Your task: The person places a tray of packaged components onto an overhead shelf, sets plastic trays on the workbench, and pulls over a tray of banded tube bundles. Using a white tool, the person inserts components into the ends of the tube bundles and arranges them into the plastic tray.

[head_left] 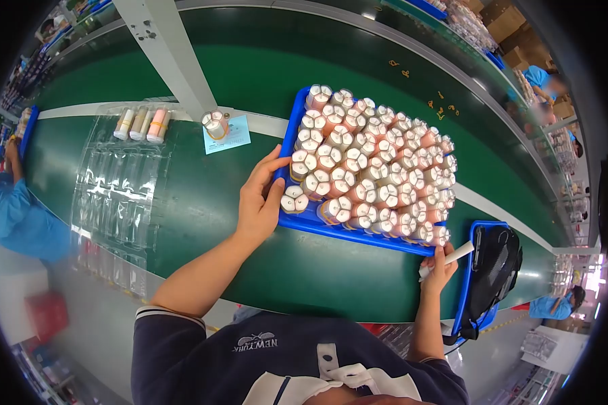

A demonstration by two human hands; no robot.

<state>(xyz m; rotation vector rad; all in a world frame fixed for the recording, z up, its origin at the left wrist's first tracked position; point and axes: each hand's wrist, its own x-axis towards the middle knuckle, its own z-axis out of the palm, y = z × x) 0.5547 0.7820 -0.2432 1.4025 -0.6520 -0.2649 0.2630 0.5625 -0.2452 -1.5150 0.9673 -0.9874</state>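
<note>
— What's the room giving you from out there?

— I have a busy workshop, with a long green bench running across my head view. Loose yellow rubber bands lie on its far side. Off to my left sit a clear plastic tray and one banded bundle on a slip of blue paper.

— And the main load?

— Right in front of me on the bench: a blue tray crowded with upright white-ended bundles.

— Your fingers?

— My left hand is at the tray's left edge, thumb and forefinger against the rim; I can't tell whether the others hook beneath. My right hand is closed around a white tube, just by the near right corner.

— What worries you?

— Uneven support. With the tube filling my right grip, that corner could dip if the tray were raised, and the bundles might topple together. The near-left one has a gap beside it, so I'd expect it to tip first. I'd also watch the black bag close on my right; a sideways swing could knock it.
</note>
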